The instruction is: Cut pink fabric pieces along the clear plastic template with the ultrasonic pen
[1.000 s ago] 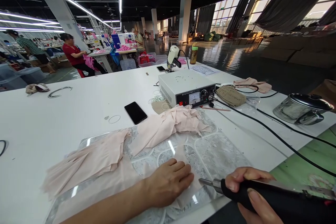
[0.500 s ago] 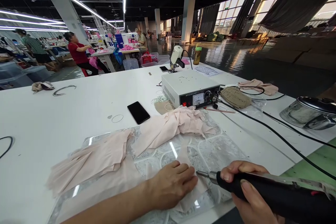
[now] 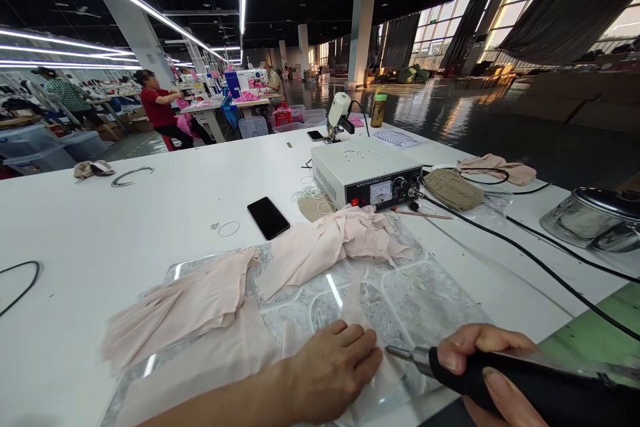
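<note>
My left hand lies with curled fingers on a thin pale pink fabric piece, which is spread over a clear, patterned plastic sheet. My right hand grips a black handheld tool with a slim metal tip. That tip points left and sits just right of my left fingers, over the fabric; whether it touches cannot be made out. Two heaps of pale pink fabric pieces lie beyond my left hand, a left stack and a crumpled far stack. Another flat piece is partly under my left forearm.
A control box with a meter stands behind the fabric, with a black cable running right. On the white table are a phone, a lidded glass pot, a brown cloth bundle and a bottle. People sew farther back.
The view has shifted slightly, so things sit a little farther right and lower. The tool's tip is a bit lower and slightly farther from my left fingers. My left hand keeps its pose.
</note>
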Demonstrator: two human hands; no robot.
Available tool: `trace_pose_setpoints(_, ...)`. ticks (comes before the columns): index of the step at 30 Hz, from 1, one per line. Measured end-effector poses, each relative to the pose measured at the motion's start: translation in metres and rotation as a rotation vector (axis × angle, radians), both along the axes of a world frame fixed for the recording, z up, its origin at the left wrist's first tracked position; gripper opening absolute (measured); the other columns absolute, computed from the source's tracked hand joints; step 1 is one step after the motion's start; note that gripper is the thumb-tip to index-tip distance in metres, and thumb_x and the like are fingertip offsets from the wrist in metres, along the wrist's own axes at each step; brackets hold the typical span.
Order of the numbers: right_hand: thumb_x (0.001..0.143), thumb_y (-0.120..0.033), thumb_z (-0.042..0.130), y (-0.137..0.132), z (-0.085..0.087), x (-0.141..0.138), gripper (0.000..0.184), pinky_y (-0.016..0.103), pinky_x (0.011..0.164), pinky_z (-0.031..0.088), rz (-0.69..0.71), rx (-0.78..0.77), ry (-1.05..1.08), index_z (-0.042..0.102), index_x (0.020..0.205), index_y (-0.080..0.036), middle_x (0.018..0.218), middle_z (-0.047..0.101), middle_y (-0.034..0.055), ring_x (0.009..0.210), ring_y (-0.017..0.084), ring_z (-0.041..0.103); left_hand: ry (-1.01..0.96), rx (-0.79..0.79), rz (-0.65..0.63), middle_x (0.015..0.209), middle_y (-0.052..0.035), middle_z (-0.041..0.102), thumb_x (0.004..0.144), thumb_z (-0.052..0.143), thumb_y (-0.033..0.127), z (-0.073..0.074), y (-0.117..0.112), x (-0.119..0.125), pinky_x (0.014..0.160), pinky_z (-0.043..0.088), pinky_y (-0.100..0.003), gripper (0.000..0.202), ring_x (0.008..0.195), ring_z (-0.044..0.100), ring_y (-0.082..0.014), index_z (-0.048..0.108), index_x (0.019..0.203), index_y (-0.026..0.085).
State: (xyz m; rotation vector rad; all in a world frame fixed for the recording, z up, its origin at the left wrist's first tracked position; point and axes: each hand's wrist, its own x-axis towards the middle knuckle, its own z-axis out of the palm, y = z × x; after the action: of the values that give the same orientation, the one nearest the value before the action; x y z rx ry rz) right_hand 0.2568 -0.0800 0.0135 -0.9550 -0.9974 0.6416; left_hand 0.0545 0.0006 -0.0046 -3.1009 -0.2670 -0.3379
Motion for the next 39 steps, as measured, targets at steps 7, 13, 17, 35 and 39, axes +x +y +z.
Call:
trace_pose_setpoints(7, 0.088, -0.028, 0.058, -0.006, -0.007, 0.008, 0.002, 0.032, 0.057, 0.054, 0.101, -0.027, -0.030, 0.057, 0.089, -0.025, 0.073, 0.059, 0.0042, 0.064, 0.019, 0.062, -0.032, 0.030, 0.014, 0.112, -0.0150, 0.062, 0.095, 0.042, 0.011, 0.000, 0.003, -0.001, 0.073, 0.046, -0.032, 0.024, 0.085, 0.057, -0.0204, 0.057, 0.113, 0.004)
trace_pose_setpoints(13, 0.091, -0.028, 0.055, -0.003, -0.008, 0.004, 0.005, 0.030, 0.061, 0.055, 0.022, -0.016, -0.074, 0.054, 0.089, -0.024, 0.075, 0.059, 0.0023, 0.061, 0.015, 0.061, -0.022, 0.022, 0.012, 0.111, -0.0143, 0.064, 0.097, 0.038, 0.013, 0.013, 0.015, -0.004, 0.072, 0.050, -0.033, 0.025, 0.089, 0.060, -0.0223, 0.057, 0.113, 0.009)
trace_pose_setpoints(17, 0.090, -0.030, 0.055, 0.000, -0.006, -0.004, 0.006, 0.028, 0.058, 0.054, -0.004, 0.041, 0.010, 0.053, 0.089, -0.024, 0.077, 0.058, 0.0017, 0.060, 0.014, 0.059, -0.040, 0.045, -0.023, 0.114, -0.0152, 0.064, 0.097, 0.039, 0.012, 0.017, 0.020, -0.006, 0.073, 0.051, -0.035, 0.025, 0.092, 0.061, -0.0234, 0.055, 0.117, 0.010)
trace_pose_setpoints(35, 0.087, -0.033, 0.061, 0.015, 0.000, -0.014, 0.012, 0.030, 0.060, 0.052, -0.044, 0.056, 0.119, 0.056, 0.085, -0.023, 0.073, 0.057, 0.0015, 0.060, 0.015, 0.058, 0.030, 0.038, 0.046, 0.126, -0.0139, 0.058, 0.100, 0.038, 0.018, 0.008, 0.014, -0.012, 0.075, 0.044, -0.034, 0.027, 0.094, 0.058, -0.0219, 0.052, 0.122, 0.012)
trace_pose_setpoints(39, 0.085, -0.036, 0.063, 0.021, 0.000, -0.024, 0.015, 0.030, 0.063, 0.051, -0.042, -0.001, 0.198, 0.055, 0.085, -0.023, 0.075, 0.056, 0.0013, 0.065, 0.015, 0.057, 0.048, 0.032, 0.061, 0.128, -0.0124, 0.056, 0.100, 0.040, 0.019, 0.006, 0.013, -0.013, 0.075, 0.041, -0.033, 0.028, 0.092, 0.055, -0.0210, 0.050, 0.125, 0.013)
